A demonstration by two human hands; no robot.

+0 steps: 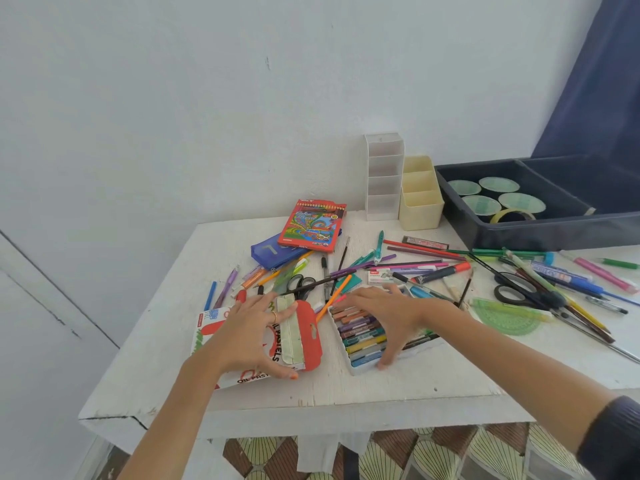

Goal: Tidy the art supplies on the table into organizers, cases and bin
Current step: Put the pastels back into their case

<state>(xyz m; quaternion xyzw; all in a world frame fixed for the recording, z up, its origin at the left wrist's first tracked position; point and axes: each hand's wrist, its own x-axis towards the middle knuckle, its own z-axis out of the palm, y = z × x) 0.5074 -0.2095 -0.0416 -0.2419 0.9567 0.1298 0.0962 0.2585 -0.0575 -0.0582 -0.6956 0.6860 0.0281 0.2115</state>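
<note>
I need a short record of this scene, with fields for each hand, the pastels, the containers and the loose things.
left hand: spread on the pastel box, thumb at its near edge
right hand: spread over the pastel tray
pastel tray: out of the box, pastels in rows
white organizer: at the back, by the wall
yellow organizer: beside the white one
bin: dark, holds green discs and tape
pens: loose on the table

Both forearms reach fwd over tabletop (346,393). R hand (384,317) palm-down on tray (355,370), spread wide, thumb at its near end. L hand (256,336) just left of tray, palm-down, fingers (273,311) splayed.
</note>
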